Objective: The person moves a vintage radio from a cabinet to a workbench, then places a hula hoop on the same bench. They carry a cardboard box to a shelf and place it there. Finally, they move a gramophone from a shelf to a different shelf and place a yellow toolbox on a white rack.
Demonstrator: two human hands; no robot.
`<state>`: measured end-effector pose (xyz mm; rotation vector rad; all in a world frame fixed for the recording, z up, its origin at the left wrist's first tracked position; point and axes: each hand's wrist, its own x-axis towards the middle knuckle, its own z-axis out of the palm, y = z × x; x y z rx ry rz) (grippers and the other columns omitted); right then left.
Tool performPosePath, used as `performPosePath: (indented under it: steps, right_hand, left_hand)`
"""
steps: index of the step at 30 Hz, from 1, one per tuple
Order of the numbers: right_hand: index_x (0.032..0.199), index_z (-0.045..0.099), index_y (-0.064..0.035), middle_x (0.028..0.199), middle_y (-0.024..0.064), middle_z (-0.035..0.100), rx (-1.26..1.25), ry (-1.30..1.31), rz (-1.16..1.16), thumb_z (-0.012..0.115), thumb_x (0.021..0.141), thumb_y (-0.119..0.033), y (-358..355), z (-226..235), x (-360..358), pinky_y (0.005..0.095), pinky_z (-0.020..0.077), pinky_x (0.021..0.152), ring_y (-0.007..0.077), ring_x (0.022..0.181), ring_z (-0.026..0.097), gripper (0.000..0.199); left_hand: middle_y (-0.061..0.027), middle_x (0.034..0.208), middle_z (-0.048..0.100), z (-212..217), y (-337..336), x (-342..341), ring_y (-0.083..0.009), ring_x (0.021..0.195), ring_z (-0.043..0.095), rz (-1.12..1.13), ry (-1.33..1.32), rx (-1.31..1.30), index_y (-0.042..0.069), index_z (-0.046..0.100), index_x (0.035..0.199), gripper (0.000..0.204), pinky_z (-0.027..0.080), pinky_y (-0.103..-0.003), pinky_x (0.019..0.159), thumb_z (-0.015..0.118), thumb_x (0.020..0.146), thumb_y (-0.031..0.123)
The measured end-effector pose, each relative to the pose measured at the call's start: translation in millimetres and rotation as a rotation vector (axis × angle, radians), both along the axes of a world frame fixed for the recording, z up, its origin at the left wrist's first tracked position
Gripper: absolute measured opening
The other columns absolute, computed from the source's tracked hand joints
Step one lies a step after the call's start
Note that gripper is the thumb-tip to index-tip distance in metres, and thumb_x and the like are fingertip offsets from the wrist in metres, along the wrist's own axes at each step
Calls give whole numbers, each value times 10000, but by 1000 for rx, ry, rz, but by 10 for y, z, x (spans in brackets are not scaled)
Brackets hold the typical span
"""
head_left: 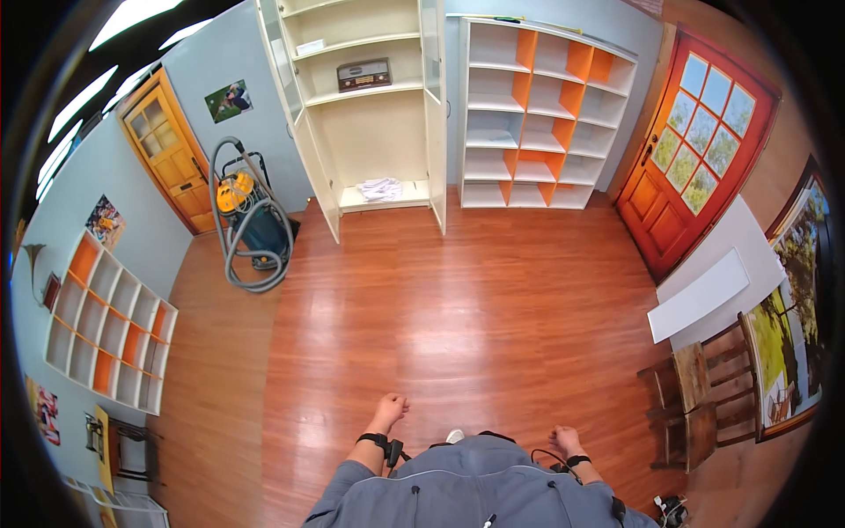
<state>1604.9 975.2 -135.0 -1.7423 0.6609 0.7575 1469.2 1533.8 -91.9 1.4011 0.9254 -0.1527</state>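
Note:
My left hand (pixel 392 409) hangs in front of my body with its fingers curled in, and nothing shows in it. To the right, my right hand (pixel 565 438) is held low beside my body, its fingers also curled and no object visible in them. Black bands circle both wrists. Neither hand touches anything; below them lies the reddish wooden floor (pixel 422 299). Ahead stands a tall cream cabinet (pixel 370 141) with both doors swung wide. A crumpled white cloth (pixel 380 189) rests on its bottom shelf, and a brown old-style radio (pixel 363 75) sits higher up.
Right of the cabinet is a white and orange cubby shelf (pixel 537 114), then a red door (pixel 700 141). A vacuum cleaner (pixel 255 216) with a looping grey hose stands left. Another cubby shelf (pixel 110 326) lines the left wall; wooden chairs (pixel 695 396) stand at right.

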Motion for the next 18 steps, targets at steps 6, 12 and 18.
performPosePath:
  steps: [6,12,18]
  right_hand:
    - [913,637,-48,736,90,659,-34,194,163,547,977,-218,710,-205,552,394,540,571,234,640,660,202]
    - [817,741,-28,778,132,707,-330,219,423,611,909,-220,1334,-476,1364,409,495,561,255,647,664,250]
    - [702,605,-60,627,109,603,-303,361,495,563,944,-199,2584,-729,2969,414,391,409,260,467,570,283]
  left_hand:
    - [-116,961,731,-180,519,-82,-207,835,716,128,110,-50,-1,652,1114,286,563,-313,669,586,998,251]
    - [-121,955,724,-434,1003,-251,-214,826,717,346,329,-113,-2,650,1083,271,575,-322,665,562,995,238]
    - [-129,926,693,-302,1751,313,-227,832,700,650,388,-265,35,643,1092,279,585,-364,685,506,998,260]
